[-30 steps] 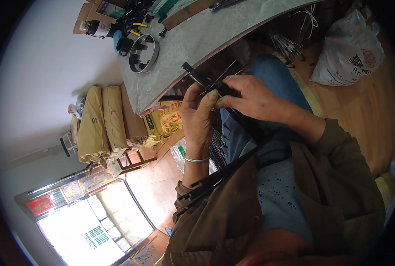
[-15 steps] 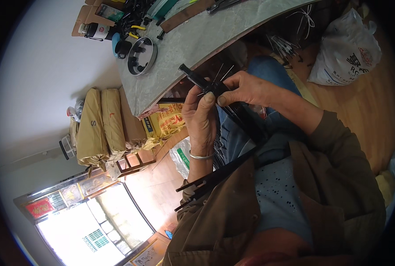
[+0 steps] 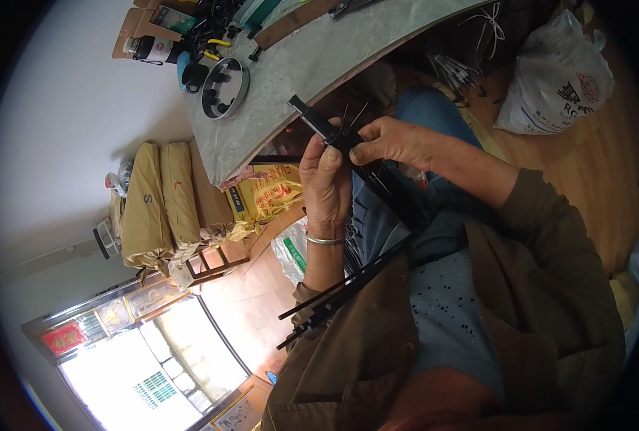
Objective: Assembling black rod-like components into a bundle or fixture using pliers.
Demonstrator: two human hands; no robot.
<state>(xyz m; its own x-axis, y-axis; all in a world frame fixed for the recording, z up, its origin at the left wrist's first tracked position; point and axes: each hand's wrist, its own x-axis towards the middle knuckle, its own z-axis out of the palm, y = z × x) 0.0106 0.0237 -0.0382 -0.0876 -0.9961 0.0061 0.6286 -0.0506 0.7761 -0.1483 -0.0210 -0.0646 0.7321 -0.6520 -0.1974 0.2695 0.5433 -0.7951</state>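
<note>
Over my lap I hold what looks like a black umbrella frame [image 3: 390, 192], with its dark ribs bundled along the shaft and running down toward my waist. My left hand [image 3: 324, 190] is closed around its upper part, thumb pressed near the hub. A short black tube end [image 3: 308, 115] points up past those fingers. The thumb and fingers of my right hand [image 3: 395, 147] pinch the frame just beside the hub; what exactly lies under the fingertips is hidden. Two thin rods stick out between the hands. More black rods [image 3: 319, 305] lie across my left forearm and lap.
A grey tabletop [image 3: 291, 79] edges close to my hands, with a round metal tin [image 3: 225, 90] of small black parts, a bottle [image 3: 151, 49] and yellow-handled pliers [image 3: 215, 50]. A white plastic bag [image 3: 553, 79] stands at right. Wrapped bundles [image 3: 147, 205] are stacked at left.
The head view has shifted slightly. My right fingers have slid a little closer to the hub, and the thin rods show shorter and changed in angle. Both hands still hold the frame.
</note>
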